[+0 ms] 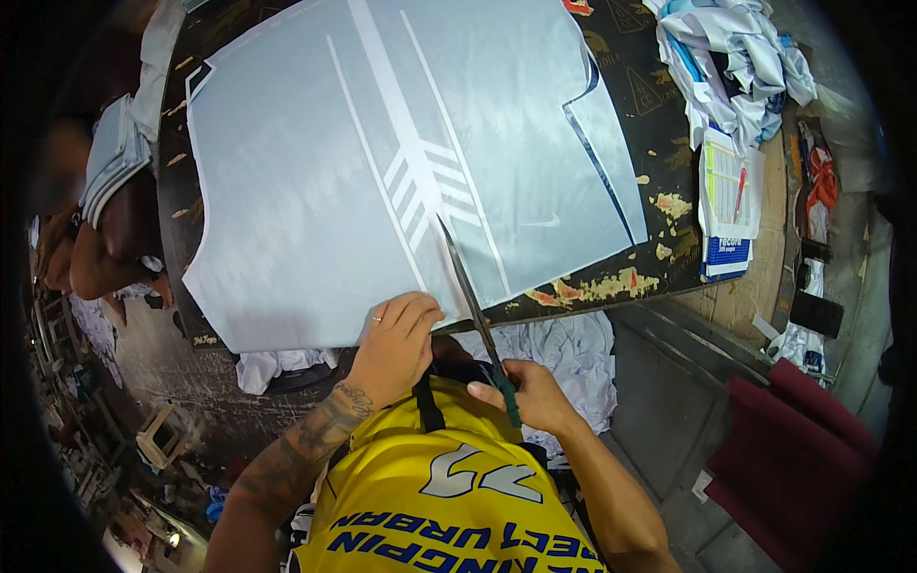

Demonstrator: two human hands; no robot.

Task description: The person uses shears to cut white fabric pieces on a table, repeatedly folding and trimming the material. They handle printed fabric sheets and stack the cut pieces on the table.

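Note:
A light grey fabric panel (277, 191) with white stripes and chevrons lies spread over the dark table. My right hand (535, 393) grips long shears (468, 291) by a handle wrapped in green. Their blades reach from the near edge up the middle of the panel, with the tip at the chevrons. At the near edge, left of the blades, my left hand (406, 329) has its fingers bent together over the cloth and pinches it. The underside of that grip is hidden.
Crumpled white and blue garments (735, 67) lie at the far right, above papers with a red pen (740, 191). White cloth (564, 363) bunches below the table's worn edge (611, 286). Maroon fabric (793, 458) lies lower right. Another person's knee (105, 258) is at left, beside folded grey pieces (119, 158).

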